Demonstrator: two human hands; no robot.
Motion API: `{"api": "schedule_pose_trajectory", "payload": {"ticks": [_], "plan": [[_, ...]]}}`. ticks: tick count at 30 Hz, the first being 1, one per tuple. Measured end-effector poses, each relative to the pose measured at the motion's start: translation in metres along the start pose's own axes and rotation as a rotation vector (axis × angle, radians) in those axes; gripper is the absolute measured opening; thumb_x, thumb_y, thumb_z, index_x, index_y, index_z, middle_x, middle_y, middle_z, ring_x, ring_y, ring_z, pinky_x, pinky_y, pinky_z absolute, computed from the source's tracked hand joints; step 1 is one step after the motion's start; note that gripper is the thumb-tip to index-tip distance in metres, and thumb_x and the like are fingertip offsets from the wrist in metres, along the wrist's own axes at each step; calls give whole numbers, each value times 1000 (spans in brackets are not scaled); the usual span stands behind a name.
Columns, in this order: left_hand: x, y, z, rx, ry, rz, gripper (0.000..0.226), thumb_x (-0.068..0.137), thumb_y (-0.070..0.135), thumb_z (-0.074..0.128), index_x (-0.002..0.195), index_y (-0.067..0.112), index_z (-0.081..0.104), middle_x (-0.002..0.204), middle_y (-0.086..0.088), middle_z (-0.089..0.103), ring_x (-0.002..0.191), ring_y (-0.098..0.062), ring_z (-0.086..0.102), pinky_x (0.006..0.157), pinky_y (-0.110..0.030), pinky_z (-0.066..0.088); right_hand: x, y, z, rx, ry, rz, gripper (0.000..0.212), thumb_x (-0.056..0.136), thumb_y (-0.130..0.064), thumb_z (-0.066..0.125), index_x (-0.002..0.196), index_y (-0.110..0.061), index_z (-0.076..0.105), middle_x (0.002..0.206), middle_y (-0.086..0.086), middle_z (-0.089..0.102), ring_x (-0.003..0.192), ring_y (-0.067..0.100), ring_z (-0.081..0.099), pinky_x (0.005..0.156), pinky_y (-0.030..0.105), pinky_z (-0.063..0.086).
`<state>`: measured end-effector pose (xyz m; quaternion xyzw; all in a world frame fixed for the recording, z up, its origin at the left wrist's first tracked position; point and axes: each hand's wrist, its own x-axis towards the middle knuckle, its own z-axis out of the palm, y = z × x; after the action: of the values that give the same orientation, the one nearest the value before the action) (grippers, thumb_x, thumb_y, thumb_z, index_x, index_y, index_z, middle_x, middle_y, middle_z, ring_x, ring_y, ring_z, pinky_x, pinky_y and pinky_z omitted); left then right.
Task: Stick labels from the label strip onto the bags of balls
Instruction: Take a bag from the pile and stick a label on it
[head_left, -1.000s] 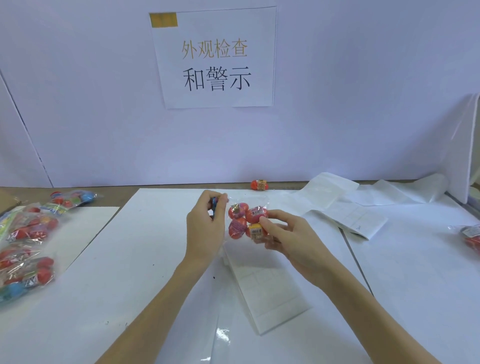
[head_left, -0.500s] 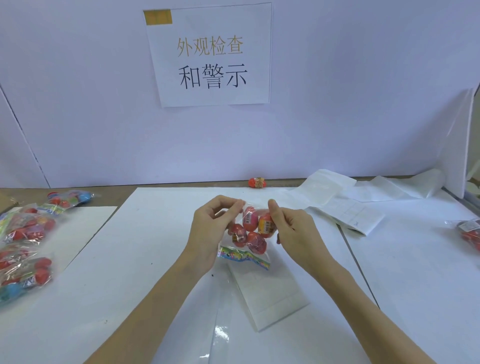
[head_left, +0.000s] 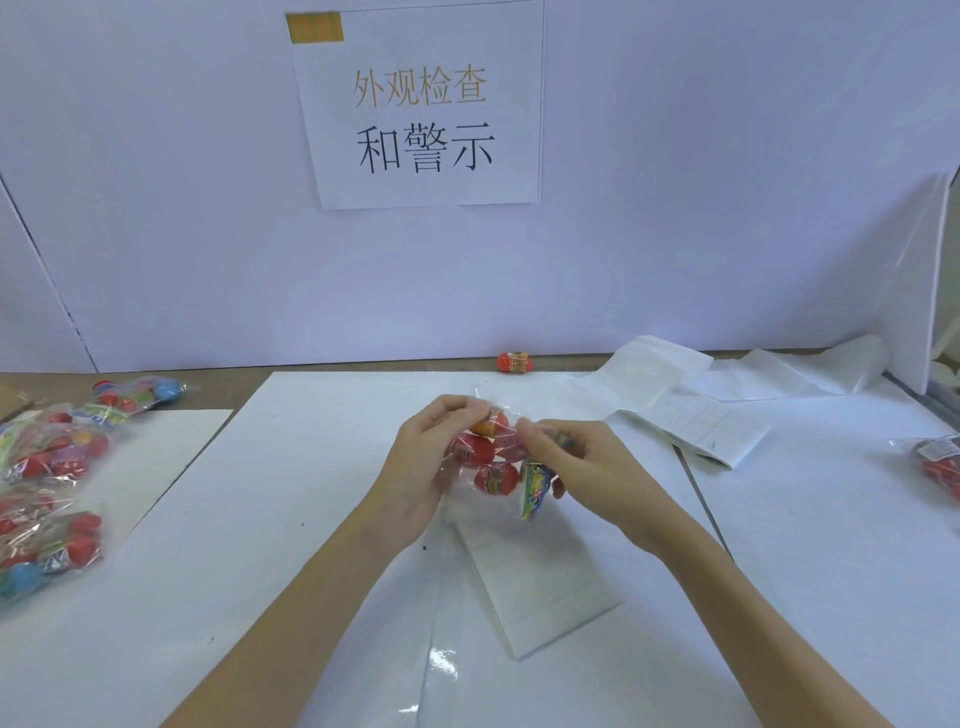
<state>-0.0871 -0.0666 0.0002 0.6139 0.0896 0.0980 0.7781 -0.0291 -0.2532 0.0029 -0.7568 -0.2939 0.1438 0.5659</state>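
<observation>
Two hands up over the middle of the white paper-covered table (head_left: 311, 519), both on one clear crinkly plastic bag of red and orange balls (head_left: 488, 457). Left hand (head_left: 431, 462) curled round the bag's upper left edge, fingertips pinching the film; right hand (head_left: 582, 467) gripping the right side, fingers folded over the bag's colourful printed header card (head_left: 535, 493). Bag held clear of the table, header hanging down and tilted. Directly beneath, flat on the table, a white label strip of blank rectangular backing (head_left: 540, 582); whether any label already sits on the bag, impossible to tell.

Risks, as a judgement: slippery film plus loose round balls, so easy for the bag to twist or slide out of a light pinch. A label pressed onto wrinkled film over bumpy balls likely to crease or lift at the corners. More bags of balls piled at the left edge (head_left: 47, 493), another at the far right (head_left: 935, 457), well apart.
</observation>
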Motion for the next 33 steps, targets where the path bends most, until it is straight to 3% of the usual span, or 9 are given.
{"api": "schedule_pose_trajectory", "payload": {"ticks": [3,6,9,14,18,21,26,29,33], "plan": [[2,1,-2,-159,1,-54,16,89,16,75,80,19,62,87,-3,65,73,-19,65,52,-24,51,1,-1,-1,-128,29,-28,60,106,-52,48,89,-2,75,82,26,66,65,18,46,66,40,47],[4,0,-1,-191,31,-92,30,86,23,79,68,23,56,81,-2,65,71,-20,65,50,-25,48,2,1,-1,-161,65,-11,54,109,-47,44,94,-11,81,85,22,71,70,26,51,78,49,53],[3,2,1,-227,87,-102,22,82,34,80,74,23,62,79,1,69,65,-14,65,52,-24,41,3,1,-1,-74,110,2,47,109,-44,46,102,-11,79,84,7,77,76,24,68,76,43,60],[6,1,-8,-274,162,-66,39,88,35,72,113,6,66,103,-10,70,92,-21,64,73,-26,56,2,3,0,203,-80,123,34,100,-40,68,120,-13,71,106,2,81,98,20,78,84,30,63],[5,1,-6,-289,76,-141,14,99,17,62,95,7,70,89,-6,69,80,-17,67,72,-26,57,6,5,4,379,154,94,27,102,-26,67,112,-3,76,98,11,81,94,25,79,83,32,64],[6,5,-10,-219,1,-104,18,95,9,64,77,11,61,83,-5,70,78,-17,68,74,-26,56,7,9,-5,408,314,114,23,106,-20,61,100,-9,80,95,10,81,86,26,80,79,32,65],[8,4,-6,-329,53,-118,17,80,15,77,77,14,60,84,-3,73,76,-13,66,77,-23,53,7,10,-4,285,405,74,24,106,-24,61,95,-17,82,85,1,81,73,21,78,63,26,62],[7,0,-7,-151,109,104,18,79,16,81,74,15,64,86,-2,71,77,-15,66,76,-24,52,7,15,-8,149,410,151,25,104,-36,63,110,-17,78,75,3,77,58,20,73,54,24,56],[2,-4,-5,417,21,597,17,78,15,91,77,22,75,99,1,63,90,-17,62,81,-23,50,9,10,-13,728,-33,244,59,97,-61,63,128,-11,71,116,19,76,108,36,75,86,40,63]]}}
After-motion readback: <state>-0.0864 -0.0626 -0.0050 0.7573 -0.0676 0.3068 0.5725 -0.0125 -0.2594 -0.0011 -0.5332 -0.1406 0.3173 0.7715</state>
